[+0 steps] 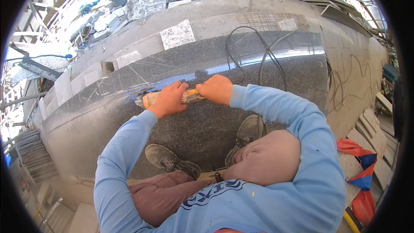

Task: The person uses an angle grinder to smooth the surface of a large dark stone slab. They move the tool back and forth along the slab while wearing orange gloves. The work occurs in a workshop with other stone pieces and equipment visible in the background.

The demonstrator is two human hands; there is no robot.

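Note:
A yellow angle grinder [190, 97] lies low over a dark speckled stone slab [189, 124], its head toward the left. My left hand [169, 99] is wrapped round the body close to the head. Farther right, my right hand [216, 89] closes round the rear end. Pale dust hazes the slab left of the tool. Whether the disc touches the stone cannot be made out. A glossy strip [198, 71] runs across the slab just beyond my hands.
A black cable [282, 68] loops over the slab's right part and onto the floor. Pale stone pieces [177, 35] line the far edge. Rubble [101, 19] lies beyond. My boots [161, 157] rest on the slab's near side. A red and blue cloth [361, 168] is at right.

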